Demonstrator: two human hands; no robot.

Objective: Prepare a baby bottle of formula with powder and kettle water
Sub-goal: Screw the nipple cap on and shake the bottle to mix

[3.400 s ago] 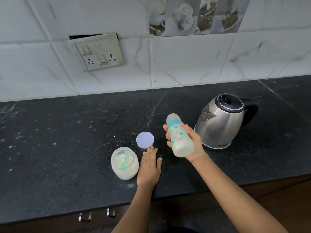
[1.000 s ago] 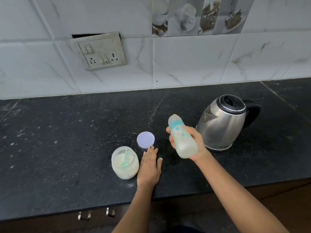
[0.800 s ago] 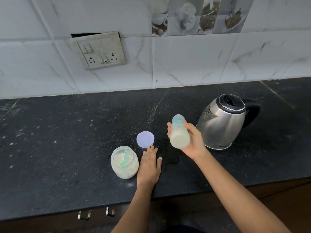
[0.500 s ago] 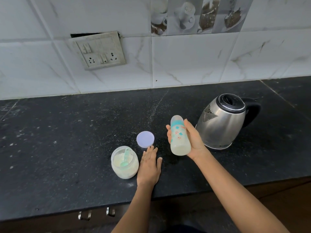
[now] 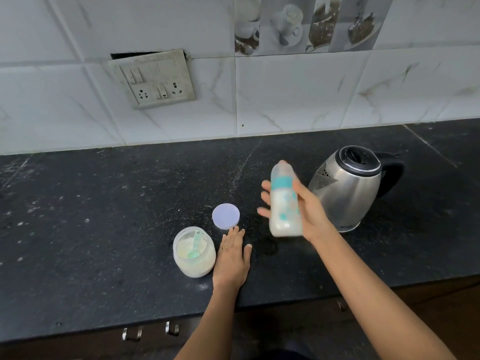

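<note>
The right hand [image 5: 310, 214] holds the baby bottle [image 5: 284, 201] above the counter [image 5: 104, 216], just left of the kettle [image 5: 348, 193]; its grip is wrapped round the bottle's body, fingertips showing on the left side and thumb on the right. The bottle is nearly upright, top leaning slightly left, with pale milky liquid in its lower part and a teal ring near the top; it is blurred, so a clear cap probably covers the top, though I can't be sure. The left hand [image 5: 231, 255] lies flat on the counter, fingers straight, its grip released and holding nothing, right beside the open jar of powder [image 5: 193, 266]; a green scoop [image 5: 194, 245] lies in the powder. The jar's round lid [image 5: 225, 216] lies flat just beyond the fingertips; the steel kettle sits upright, black handle pointing right.
</note>
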